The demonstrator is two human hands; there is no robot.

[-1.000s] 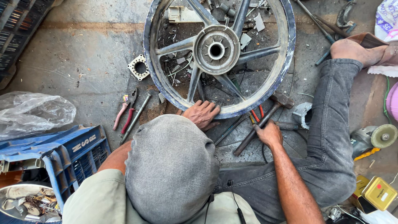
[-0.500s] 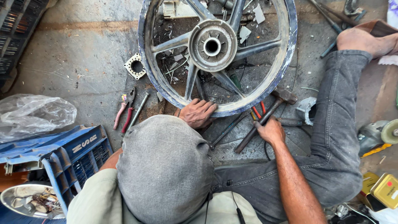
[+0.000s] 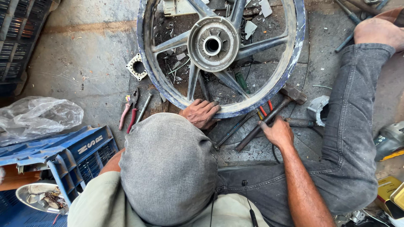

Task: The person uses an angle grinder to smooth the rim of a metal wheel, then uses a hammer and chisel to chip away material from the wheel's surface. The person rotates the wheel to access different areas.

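Left hand (image 3: 201,113) rests flat on the wheel rim (image 3: 269,96); right hand (image 3: 275,131) apparently grips the hammer (image 3: 273,115).

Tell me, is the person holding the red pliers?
No, the red pliers lie on the floor alone, while the right hand grips a hammer and the left hand touches the wheel.

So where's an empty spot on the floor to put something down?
The bare floor between the black crate, the plastic bag and the wheel is free. Beside the right hand, the hammer and other tools crowd the floor.
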